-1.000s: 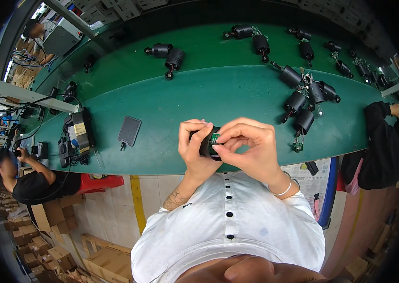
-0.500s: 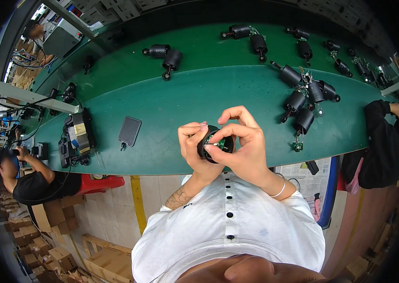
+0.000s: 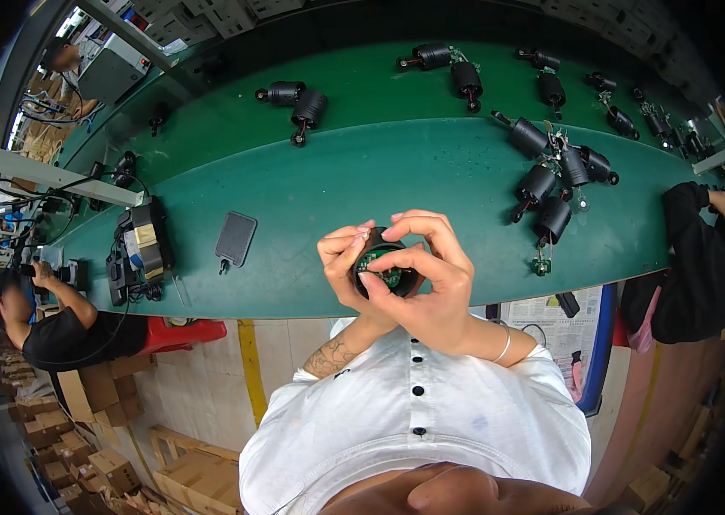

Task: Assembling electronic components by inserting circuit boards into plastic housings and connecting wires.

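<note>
My left hand (image 3: 345, 262) is closed round a black cylindrical housing (image 3: 411, 284), its open end facing up. Inside the housing sits a green circuit board (image 3: 392, 277), partly hidden by fingers. The thumb and index finger of my right hand (image 3: 431, 279) come together on the board within the opening. Another right finger rests at the far rim, close to my left fingertips. Both hands are above the near edge of the green table (image 3: 294, 215).
To the right lie several black housings (image 3: 570, 167) with loose circuit boards. More housings (image 3: 309, 108) rest on the far green strip. On the left are a dark flat plate (image 3: 235, 238) and a black device (image 3: 146, 236). Co-workers sit at both sides.
The housing and both hands have shifted slightly left. An outstretched right finger has come down to the rim, and more of the board shows. Parts on the far strip have moved a little left.
</note>
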A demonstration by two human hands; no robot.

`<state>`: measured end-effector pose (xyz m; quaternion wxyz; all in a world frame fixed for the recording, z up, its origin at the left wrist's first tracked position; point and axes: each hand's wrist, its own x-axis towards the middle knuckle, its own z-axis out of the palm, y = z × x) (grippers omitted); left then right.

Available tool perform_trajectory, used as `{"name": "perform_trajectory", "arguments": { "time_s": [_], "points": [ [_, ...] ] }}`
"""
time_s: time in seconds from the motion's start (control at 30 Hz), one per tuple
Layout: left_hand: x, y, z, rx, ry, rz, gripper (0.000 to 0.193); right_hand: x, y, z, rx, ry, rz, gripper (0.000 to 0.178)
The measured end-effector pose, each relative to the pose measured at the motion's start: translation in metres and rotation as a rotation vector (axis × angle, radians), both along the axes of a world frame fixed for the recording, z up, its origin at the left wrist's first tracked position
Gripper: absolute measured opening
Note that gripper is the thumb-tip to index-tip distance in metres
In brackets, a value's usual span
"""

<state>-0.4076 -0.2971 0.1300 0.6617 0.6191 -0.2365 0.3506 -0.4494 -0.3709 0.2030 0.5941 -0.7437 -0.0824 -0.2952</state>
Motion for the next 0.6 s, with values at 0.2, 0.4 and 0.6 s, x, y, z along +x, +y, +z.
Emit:
{"name": "perform_trajectory", "arguments": {
  "time_s": [0.2, 0.4, 0.6],
  "points": [
    [0.0, -0.003, -0.003, 0.03, -0.014, 0.073, 0.038, -0.002, 0.001, -0.001, 0.118, 0.059, 0.02, 0.013],
    [0.004, -0.002, 0.007, 0.14, -0.103, 0.161, 0.042, -0.005, -0.019, -0.003, 0.148, 0.162, 0.177, 0.018],
    [0.008, 0.003, 0.008, 0.27, -0.214, 0.19, 0.055, 0.001, -0.022, -0.01, 0.503, 0.244, 0.235, 0.036]
  ]
}}
